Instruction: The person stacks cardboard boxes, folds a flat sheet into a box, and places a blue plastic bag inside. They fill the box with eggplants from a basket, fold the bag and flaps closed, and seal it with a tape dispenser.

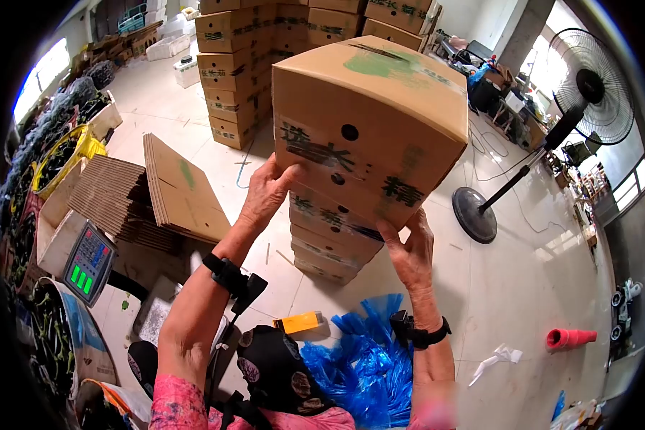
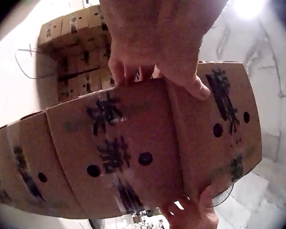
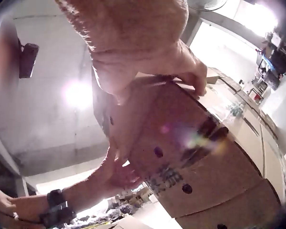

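Observation:
A closed cardboard box (image 1: 380,132) with dark lettering and round holes tops a stack of similar boxes (image 1: 330,240) in the head view. My left hand (image 1: 269,190) grips its lower left edge, thumb on the front face and fingers round the side. At the lower right corner, my right hand (image 1: 412,251) holds it with the thumb at the front. The left wrist view shows the left hand (image 2: 157,47) across the seam between the top box (image 2: 219,129) and the box below (image 2: 117,148). In the right wrist view the right hand's (image 3: 143,52) fingertips are partly hidden.
More stacked boxes (image 1: 226,79) stand behind. Flattened cardboard (image 1: 183,186) and a scale display (image 1: 89,263) are at the left, a standing fan (image 1: 480,211) at the right. Blue plastic (image 1: 369,365), a yellow-orange box (image 1: 299,322) and a red cone-like object (image 1: 570,338) lie on the floor.

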Motion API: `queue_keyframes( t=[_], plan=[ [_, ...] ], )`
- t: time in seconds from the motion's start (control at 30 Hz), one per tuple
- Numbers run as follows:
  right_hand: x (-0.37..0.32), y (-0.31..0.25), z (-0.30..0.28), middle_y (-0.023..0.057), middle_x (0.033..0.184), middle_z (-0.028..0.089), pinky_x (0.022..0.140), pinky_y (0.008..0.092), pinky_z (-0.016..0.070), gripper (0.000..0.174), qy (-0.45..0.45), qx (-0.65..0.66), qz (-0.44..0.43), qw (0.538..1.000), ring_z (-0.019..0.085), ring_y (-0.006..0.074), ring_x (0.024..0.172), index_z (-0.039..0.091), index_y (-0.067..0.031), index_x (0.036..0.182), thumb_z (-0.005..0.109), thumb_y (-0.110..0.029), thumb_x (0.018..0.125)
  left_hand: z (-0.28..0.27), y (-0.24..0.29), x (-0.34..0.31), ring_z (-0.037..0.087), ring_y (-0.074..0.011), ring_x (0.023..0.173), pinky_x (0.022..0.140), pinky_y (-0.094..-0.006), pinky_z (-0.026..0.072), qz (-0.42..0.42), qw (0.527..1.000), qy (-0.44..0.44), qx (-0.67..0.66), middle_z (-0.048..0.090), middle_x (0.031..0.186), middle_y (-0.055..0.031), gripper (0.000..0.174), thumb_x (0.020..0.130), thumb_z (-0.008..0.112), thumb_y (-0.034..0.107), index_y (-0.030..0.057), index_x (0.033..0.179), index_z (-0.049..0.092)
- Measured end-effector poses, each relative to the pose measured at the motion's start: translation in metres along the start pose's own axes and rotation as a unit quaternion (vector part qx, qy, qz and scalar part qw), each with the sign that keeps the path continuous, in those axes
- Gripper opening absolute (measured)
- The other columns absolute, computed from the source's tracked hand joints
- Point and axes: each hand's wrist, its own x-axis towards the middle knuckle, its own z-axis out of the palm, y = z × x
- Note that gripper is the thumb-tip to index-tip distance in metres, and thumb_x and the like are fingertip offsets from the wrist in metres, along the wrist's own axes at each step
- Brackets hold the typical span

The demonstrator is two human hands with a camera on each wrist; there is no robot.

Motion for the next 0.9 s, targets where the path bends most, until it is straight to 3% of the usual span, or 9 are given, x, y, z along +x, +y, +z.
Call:
queue_keyframes(
  t=[0.1,0.2,0.23,0.33,0.43,0.53,0.77,0.83,0.9],
  plan=[
    [0.006,0.003,-0.004,0.0208,0.14,0.051,0.098,0.0378,0.0473,0.078,0.014,-0.123,-0.07,0.99,0.052,0.0315,0.126,0.034,-0.0021,0.147,0.075,-0.014,0.082,0.002,0.005,-0.006,0.059,-0.0164,0.099,0.089,-0.0311,0.0481,0.012,1.0,0.008,-0.013,0.067,0.108,-0.0074,0.057,0.089,0.068,0.047,0.003,0.124,0.059],
    [0.026,-0.002,-0.033,0.016,0.119,0.066,0.09,0.0355,0.0511,0.054,-0.046,0.047,0.064,0.996,0.065,0.0251,0.107,0.049,0.0005,0.133,0.071,-0.01,0.085,0.015,0.014,-0.008,0.059,-0.015,0.097,0.088,-0.0311,0.0483,0.017,0.999,0.022,0.033,0.067,0.105,-0.0069,0.054,0.088,0.07,0.044,0.0031,0.121,0.061],
    [0.031,0.012,-0.037,0.0119,0.107,0.069,0.084,0.0331,0.0529,0.043,-0.03,0.005,0.018,0.999,0.067,0.0185,0.095,0.053,0.0012,0.127,0.068,-0.006,0.087,0.018,0.013,-0.009,0.06,-0.0143,0.097,0.087,-0.0307,0.0486,0.016,0.998,0.024,0.059,0.068,0.104,-0.0067,0.052,0.088,0.071,0.043,0.0029,0.12,0.061],
    [0.018,0.024,-0.029,0.0113,0.109,0.069,0.084,0.0319,0.0525,0.04,0.011,0.045,0.012,0.999,0.066,0.0164,0.094,0.053,0.0007,0.127,0.065,-0.005,0.089,0.027,0.008,-0.002,0.061,-0.012,0.094,0.084,-0.0277,0.0492,0.028,0.998,0.014,0.055,0.069,0.102,-0.0066,0.045,0.088,0.072,0.037,0.0024,0.115,0.063],
    [0.012,0.016,-0.014,0.0121,0.108,0.068,0.084,0.0329,0.0519,0.051,0.035,0.009,-0.03,0.999,0.064,0.0177,0.094,0.047,-0.0014,0.137,0.066,-0.007,0.09,0.014,0.01,-0.001,0.061,-0.0119,0.094,0.084,-0.0277,0.0497,0.011,0.996,-0.002,0.091,0.069,0.101,-0.0065,0.044,0.09,0.07,0.035,0.0027,0.118,0.063],
    [0.01,0.012,-0.004,0.0144,0.109,0.068,0.082,0.0337,0.0515,0.061,0.045,-0.012,-0.037,0.998,0.064,0.0202,0.093,0.041,-0.0026,0.144,0.067,-0.008,0.089,0.01,0.012,-0.002,0.061,-0.0118,0.093,0.083,-0.0273,0.0497,0.022,1.0,-0.006,0.01,0.069,0.101,-0.0064,0.043,0.09,0.07,0.033,0.0018,0.119,0.063],
    [0.004,0.008,-0.006,0.0137,0.106,0.068,0.085,0.0344,0.0492,0.043,0.042,-0.018,0.026,0.999,0.064,0.0235,0.093,0.05,-0.0015,0.13,0.064,-0.017,0.093,0.015,0.02,-0.007,0.061,-0.0122,0.096,0.086,-0.0264,0.0481,-0.002,0.999,0.009,0.053,0.068,0.104,-0.0062,0.042,0.09,0.069,0.03,0.0028,0.122,0.062],
    [0.002,0.019,-0.001,0.0143,0.108,0.067,0.087,0.0345,0.0486,0.044,0.054,-0.03,-0.019,0.998,0.064,0.0239,0.095,0.049,-0.002,0.131,0.063,-0.018,0.093,0.01,0.016,-0.01,0.06,-0.013,0.098,0.087,-0.0265,0.0477,0.007,0.999,-0.004,0.035,0.067,0.107,-0.0065,0.045,0.092,0.067,0.034,0.0034,0.124,0.061],
    [0.001,0.014,0.005,0.0152,0.117,0.064,0.089,0.0356,0.0482,0.048,0.063,0.012,0.036,0.997,0.063,0.0252,0.101,0.046,-0.0031,0.136,0.062,-0.024,0.095,0.002,0.009,-0.014,0.059,-0.0141,0.1,0.088,-0.0271,0.0473,-0.003,0.999,-0.02,0.033,0.066,0.109,-0.0073,0.048,0.093,0.065,0.038,0.004,0.127,0.06]
  ],
)
